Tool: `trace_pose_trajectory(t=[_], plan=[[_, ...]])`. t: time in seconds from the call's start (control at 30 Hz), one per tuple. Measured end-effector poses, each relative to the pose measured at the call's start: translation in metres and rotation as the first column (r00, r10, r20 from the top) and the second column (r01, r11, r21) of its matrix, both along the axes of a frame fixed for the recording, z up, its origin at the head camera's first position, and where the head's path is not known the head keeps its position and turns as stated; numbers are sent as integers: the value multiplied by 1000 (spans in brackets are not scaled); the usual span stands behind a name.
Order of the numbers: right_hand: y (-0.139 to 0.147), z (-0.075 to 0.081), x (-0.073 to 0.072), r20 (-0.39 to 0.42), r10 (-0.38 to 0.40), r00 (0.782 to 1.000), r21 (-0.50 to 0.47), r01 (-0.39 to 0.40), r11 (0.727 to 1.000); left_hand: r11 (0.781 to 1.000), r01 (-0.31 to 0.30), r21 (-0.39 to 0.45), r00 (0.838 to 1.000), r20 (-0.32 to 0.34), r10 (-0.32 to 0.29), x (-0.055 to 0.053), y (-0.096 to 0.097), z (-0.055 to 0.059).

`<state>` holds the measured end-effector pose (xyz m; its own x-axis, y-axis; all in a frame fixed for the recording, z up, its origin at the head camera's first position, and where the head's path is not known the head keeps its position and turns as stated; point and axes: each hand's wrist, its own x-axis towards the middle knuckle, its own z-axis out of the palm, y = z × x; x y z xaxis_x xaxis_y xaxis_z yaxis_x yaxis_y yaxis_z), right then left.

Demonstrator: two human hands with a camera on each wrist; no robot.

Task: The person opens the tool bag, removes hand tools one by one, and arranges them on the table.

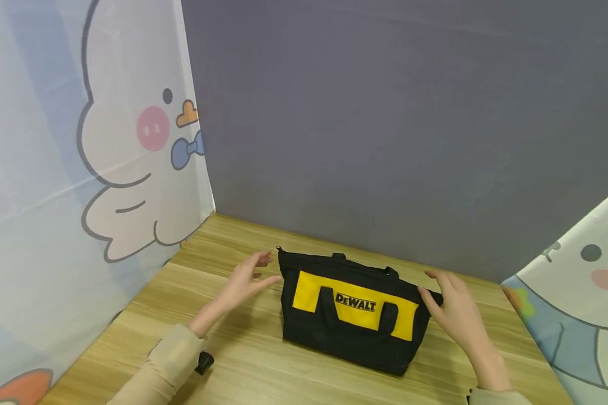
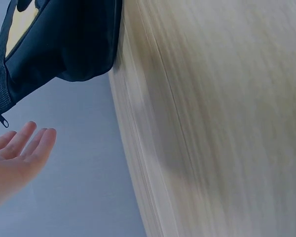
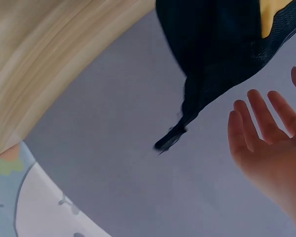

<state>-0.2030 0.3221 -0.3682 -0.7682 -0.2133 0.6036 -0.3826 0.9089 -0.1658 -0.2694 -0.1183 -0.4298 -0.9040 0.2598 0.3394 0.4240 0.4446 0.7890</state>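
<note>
A beige sleeve [image 1: 167,363] lies nearest the camera, leading to the left hand [image 1: 240,284], its fingers loosely spread and holding nothing beside one end of the black-and-yellow bag [image 1: 352,318]. The right hand [image 1: 456,312], equally relaxed and unladen, hovers by the other end, apart from the fabric in its wrist view. Between them, the bag stands on the wooden table [image 1: 243,360] before a grey backdrop [image 1: 360,112]. Its soft sides could buckle under uneven squeezing; a lopsided lift might tip it.
</note>
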Motion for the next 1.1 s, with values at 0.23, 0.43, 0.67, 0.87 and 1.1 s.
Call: trace_pose_trajectory(t=[0.23,0.43,0.67,0.87,1.1], plan=[[-17,1,-11,12,39,999,54,-39,998,1000,23,13,1000,21,-24,-4,2,2],[-33,1,-21,19,64,998,81,-65,995,998,29,54,999,35,-31,-7,4,1],[-53,0,-30,90,72,993,101,-81,992,997,20,70,999,42,-23,-7,5,-3],[-68,4,-38,125,87,988,119,-102,988,996,4,84,999,47,-8,-5,5,-6],[-86,9,-48,128,128,983,137,-146,980,997,10,75,999,31,-12,-11,6,-5]])
